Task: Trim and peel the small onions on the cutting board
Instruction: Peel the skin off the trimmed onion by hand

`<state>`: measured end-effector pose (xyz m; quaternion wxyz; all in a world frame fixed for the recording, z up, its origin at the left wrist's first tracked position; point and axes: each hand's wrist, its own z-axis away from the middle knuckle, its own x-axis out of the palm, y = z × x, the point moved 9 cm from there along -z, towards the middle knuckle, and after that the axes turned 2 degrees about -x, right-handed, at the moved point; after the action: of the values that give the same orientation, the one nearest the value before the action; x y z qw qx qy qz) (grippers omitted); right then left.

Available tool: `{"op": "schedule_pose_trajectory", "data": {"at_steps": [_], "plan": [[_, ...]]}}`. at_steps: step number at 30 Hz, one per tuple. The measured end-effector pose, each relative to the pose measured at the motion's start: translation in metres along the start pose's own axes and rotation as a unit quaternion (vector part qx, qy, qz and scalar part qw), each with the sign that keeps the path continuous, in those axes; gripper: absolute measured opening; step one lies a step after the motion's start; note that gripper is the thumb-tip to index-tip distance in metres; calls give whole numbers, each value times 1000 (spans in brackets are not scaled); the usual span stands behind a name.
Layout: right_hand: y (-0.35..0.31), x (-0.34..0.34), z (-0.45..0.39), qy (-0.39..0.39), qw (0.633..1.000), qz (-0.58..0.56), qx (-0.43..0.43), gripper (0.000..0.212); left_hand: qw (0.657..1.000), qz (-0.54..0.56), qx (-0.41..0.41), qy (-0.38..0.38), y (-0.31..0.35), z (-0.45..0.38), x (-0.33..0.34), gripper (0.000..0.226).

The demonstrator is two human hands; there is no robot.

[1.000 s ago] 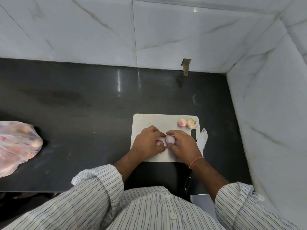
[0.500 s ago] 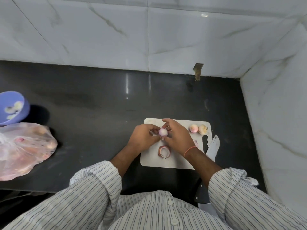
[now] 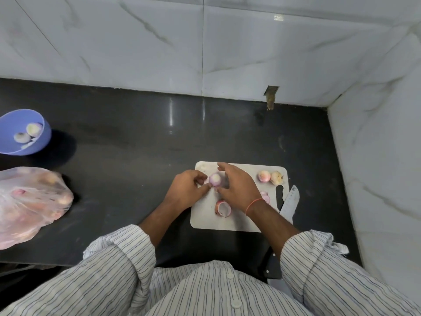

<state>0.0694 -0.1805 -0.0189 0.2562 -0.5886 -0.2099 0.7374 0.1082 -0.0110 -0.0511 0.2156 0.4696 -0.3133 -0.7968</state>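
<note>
Over the cutting board [image 3: 205,221], the left hand [image 3: 186,190] is pinching the peeled onion [image 3: 215,179], the right hand [image 3: 238,188] hovering spread-fingered beside it; the slick surface is risking a slip

Left hand [image 3: 186,190]: lay just left of frame centre, fingers curled, thumb and forefinger pinching the left side of a peeled onion [image 3: 215,179].
Right hand [image 3: 237,190]: palm down just right of the onion, fingers spread and lightly bent, forefinger reaching over its top; contact could not be told.
Left forearm [image 3: 159,215]: bare, rising from lower centre toward the upper right.
Right forearm [image 3: 273,226]: bare, rising from lower right toward the upper left.
Right wrist: circled by an orange thread [image 3: 254,202].
</note>
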Motion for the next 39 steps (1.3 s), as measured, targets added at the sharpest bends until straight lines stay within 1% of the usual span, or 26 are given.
{"op": "schedule_pose_trajectory", "data": {"at_steps": [3, 4, 8, 10, 12, 16, 21, 25, 29, 31, 36, 38, 39], "plan": [[5, -8, 23, 10, 1000, 11, -17, 62, 1000, 2, 0, -15, -6, 14, 6, 7], [7, -8, 32, 6, 1000, 21, -21, 61, 999, 1, 14, -29, -5, 20, 10, 11], [20, 4, 66, -43, 997, 54, -28, 67, 989, -39, 89, -109, 8, 40, 36, 51], [24, 12, 78, -55, 997, 55, -24, 67, 987, -57, 108, -109, 12, 45, 45, 58], [30, 15, 84, -45, 998, 48, -13, 59, 986, -59, 118, -99, 18, 48, 52, 53], [38, 7, 93, 2, 999, 40, -2, 42, 982, -65, 153, -88, 37, 53, 65, 36], [62, -17, 104, 32, 996, 79, 29, 34, 979, -65, 179, -76, 69, 48, 87, 32], [85, -36, 107, 61, 992, 95, 58, 39, 980, -55, 179, -71, 93, 37, 106, 31], [98, -53, 109, 77, 989, 99, 79, 41, 977, -60, 194, -69, 113, 29, 118, 18], [105, -57, 109, 79, 988, 97, 88, 41, 976, -64, 194, -70, 119, 25, 123, 17], [115, -64, 112, 84, 988, 95, 92, 43, 974, -65, 202, -77, 128, 21, 134, 21], [117, -68, 115, 84, 988, 89, 98, 47, 976, -69, 192, -74, 123, 18, 132, 28], [116, -72, 118, 87, 987, 87, 102, 49, 978, -74, 181, -66, 118, 16, 129, 35]]}}
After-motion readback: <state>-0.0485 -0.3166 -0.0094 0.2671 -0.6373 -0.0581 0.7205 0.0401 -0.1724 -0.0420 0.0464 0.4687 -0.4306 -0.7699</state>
